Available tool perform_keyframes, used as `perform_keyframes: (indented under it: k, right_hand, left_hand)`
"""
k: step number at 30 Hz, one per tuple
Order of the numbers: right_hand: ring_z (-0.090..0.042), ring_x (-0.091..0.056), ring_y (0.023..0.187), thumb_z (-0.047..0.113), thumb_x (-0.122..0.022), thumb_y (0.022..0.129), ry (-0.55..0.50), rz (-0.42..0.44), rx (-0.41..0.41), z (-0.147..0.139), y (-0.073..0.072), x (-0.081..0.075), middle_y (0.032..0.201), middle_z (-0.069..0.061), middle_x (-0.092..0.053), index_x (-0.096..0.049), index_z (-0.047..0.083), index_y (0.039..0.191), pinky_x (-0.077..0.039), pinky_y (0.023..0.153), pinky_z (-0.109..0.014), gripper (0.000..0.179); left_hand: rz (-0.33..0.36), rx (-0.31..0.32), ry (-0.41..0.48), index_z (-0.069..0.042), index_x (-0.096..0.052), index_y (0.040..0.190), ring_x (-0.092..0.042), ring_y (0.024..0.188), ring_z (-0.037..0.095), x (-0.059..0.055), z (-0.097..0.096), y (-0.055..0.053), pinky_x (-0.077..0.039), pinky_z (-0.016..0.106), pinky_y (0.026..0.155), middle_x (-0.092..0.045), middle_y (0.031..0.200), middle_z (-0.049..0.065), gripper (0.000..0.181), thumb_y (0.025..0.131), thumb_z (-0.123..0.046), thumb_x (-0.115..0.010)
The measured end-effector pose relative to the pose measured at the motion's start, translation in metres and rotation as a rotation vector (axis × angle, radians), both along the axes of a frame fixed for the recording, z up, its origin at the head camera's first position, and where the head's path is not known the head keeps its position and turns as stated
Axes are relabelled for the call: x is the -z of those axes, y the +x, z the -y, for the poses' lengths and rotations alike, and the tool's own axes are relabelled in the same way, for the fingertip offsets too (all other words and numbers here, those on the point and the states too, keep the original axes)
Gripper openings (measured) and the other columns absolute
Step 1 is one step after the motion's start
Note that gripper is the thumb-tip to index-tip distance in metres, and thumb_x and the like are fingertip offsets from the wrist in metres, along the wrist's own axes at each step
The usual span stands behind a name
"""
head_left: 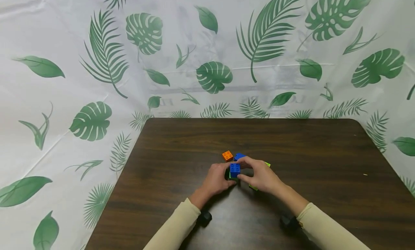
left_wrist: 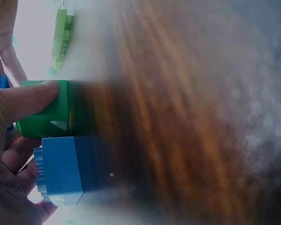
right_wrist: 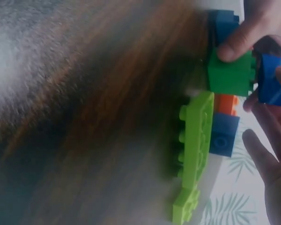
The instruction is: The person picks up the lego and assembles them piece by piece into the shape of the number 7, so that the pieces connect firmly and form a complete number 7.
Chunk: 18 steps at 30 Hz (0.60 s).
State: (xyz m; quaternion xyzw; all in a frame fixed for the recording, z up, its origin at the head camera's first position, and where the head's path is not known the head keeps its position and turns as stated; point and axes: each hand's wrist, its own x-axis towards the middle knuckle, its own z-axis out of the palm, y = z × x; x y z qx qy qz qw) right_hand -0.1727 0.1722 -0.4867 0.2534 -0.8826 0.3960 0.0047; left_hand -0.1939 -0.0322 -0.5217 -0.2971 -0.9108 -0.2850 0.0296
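Observation:
My left hand grips a green brick, its thumb pressed on the near side. My right hand pinches a blue brick between thumb and fingers, directly over the green one. In the right wrist view, a narrow gap shows between the green brick's studs and this blue brick. Beside the green brick, near the left fingers, stands another blue brick. A long lime green brick lies on its side close to the right hand, mostly hidden under it in the head view.
Behind the hands on the brown wooden table are an orange brick and a further blue brick. A smaller lime green piece lies past the long one. A leaf-patterned sheet hangs behind the table.

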Motion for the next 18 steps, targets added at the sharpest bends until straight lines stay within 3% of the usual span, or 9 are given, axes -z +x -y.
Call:
perform_keyframes:
  k: [5, 18]
  right_hand:
    - [-0.013, -0.066, 0.102, 0.020, -0.078, 0.081, 0.020, -0.014, -0.003, 0.0029, 0.0019, 0.0042, 0.116, 0.000, -0.066, -0.057, 0.020, 0.120, -0.052, 0.089, -0.039, 0.045]
    - [-0.012, -0.066, 0.100, 0.020, -0.079, 0.080, 0.068, -0.061, 0.007, 0.0075, -0.0005, 0.0041, 0.115, 0.000, -0.066, -0.058, 0.020, 0.118, -0.053, 0.088, -0.038, 0.043]
  left_hand:
    - [0.008, 0.000, -0.032, -0.020, -0.059, 0.129, -0.064, 0.100, 0.014, 0.0001, -0.0004, 0.0002, -0.048, 0.036, 0.094, -0.068, 0.115, -0.003, 0.063, 0.073, -0.033, -0.084]
    - [0.014, -0.022, 0.003, -0.018, -0.056, 0.128, -0.065, 0.096, 0.017, 0.0028, -0.0003, -0.0018, -0.051, 0.035, 0.088, -0.069, 0.112, 0.001, 0.066, 0.070, -0.032, -0.086]
